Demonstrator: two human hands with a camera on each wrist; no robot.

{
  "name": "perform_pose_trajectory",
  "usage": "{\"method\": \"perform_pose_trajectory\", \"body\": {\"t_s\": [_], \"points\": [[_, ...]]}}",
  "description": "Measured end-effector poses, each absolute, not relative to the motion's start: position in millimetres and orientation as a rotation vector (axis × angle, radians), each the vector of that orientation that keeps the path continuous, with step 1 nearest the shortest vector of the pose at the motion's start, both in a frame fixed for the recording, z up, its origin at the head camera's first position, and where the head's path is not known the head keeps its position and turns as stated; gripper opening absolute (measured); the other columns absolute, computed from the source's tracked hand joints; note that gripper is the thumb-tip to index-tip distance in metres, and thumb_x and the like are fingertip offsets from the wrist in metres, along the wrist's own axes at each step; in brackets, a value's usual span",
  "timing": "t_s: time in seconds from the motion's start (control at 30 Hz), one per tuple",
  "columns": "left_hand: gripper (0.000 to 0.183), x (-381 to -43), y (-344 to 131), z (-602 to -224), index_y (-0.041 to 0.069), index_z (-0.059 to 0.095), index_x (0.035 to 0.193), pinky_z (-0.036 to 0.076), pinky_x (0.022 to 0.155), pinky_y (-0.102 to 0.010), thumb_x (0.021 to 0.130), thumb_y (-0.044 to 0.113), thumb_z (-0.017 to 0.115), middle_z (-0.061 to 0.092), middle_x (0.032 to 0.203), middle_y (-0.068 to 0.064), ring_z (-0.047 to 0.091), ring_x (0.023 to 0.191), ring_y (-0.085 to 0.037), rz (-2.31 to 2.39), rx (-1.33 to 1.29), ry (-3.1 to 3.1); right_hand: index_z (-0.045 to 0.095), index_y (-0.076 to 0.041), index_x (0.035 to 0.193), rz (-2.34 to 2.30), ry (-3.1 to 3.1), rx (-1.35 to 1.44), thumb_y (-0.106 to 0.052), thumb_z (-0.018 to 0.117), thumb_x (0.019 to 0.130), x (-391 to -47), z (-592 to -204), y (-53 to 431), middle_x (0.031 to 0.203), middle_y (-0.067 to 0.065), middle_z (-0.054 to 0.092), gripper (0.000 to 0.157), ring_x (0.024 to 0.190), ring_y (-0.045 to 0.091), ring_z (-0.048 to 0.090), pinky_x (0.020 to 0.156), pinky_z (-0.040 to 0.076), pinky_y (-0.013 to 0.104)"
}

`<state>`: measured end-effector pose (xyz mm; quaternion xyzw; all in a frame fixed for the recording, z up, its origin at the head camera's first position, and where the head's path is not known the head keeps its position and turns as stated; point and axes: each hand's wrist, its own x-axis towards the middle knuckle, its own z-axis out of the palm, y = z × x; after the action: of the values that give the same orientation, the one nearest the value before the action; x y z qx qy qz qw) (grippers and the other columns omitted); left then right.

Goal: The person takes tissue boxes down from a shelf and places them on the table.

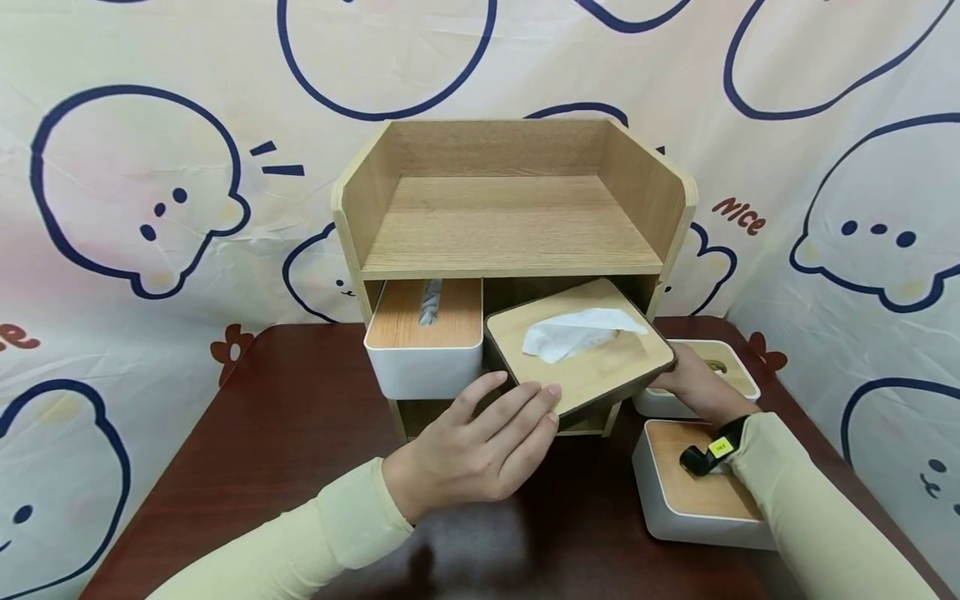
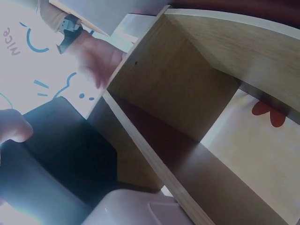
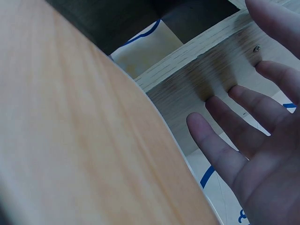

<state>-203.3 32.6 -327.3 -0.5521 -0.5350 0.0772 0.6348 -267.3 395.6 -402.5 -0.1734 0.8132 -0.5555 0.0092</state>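
A dark tissue box [image 1: 498, 354] with a light wooden lid and a white tissue poking out sits tilted at the right half of the shelf unit's [image 1: 517, 221] middle compartment. My left hand [image 1: 480, 450] grips its near left corner; in the left wrist view a thumb [image 2: 16, 127] lies against the dark box wall. Beyond the box's right end is my right hand [image 1: 697, 387], partly hidden in the head view. Its fingers [image 3: 234, 145] are spread and nearly straight, with fingertips against the outer side panel [image 3: 187, 89] of the shelf.
To the left in the same compartment, a white box [image 1: 423, 371] with a wooden lid juts out. Two more white boxes stand on the dark red table [image 1: 300, 467] at right: one [image 1: 667, 404] beside the shelf, another [image 1: 697, 525] below my right wrist. A patterned cloth [image 1: 165, 350] hangs behind.
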Motion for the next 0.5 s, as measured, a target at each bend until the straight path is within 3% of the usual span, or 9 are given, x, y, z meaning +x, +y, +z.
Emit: {"method": "perform_pose_trajectory", "body": {"t_s": [0.27, 0.5], "points": [[0.013, -203.0, 28.0, -326.0, 0.0, 0.062, 0.102, 0.05, 0.09, -0.043, 0.094, 0.007, 0.054, 0.067, 0.113, -0.02, 0.066, 0.097, -0.028, 0.139, -1.298, -1.239, 0.027, 0.011, 0.147, -1.716, 2.561, -0.585, -0.005, 0.066, 0.093, -265.3, -402.0, 396.2, 0.139, 0.03, 0.041, 0.069, 0.113, 0.006, 0.052, 0.089, 0.045, 0.021], [0.012, -205.3, 25.7, -332.1, -0.002, 0.06, 0.101, 0.045, 0.097, -0.045, 0.092, 0.004, 0.053, 0.066, 0.105, -0.019, 0.065, 0.096, -0.031, 0.1, -1.388, -1.248, 0.026, 0.01, 0.148, -1.675, 2.569, -0.575, -0.011, 0.052, 0.102, -265.9, -403.3, 398.5, 0.139, 0.028, 0.042, 0.057, 0.114, 0.004, 0.05, 0.091, 0.042, 0.018]]}}
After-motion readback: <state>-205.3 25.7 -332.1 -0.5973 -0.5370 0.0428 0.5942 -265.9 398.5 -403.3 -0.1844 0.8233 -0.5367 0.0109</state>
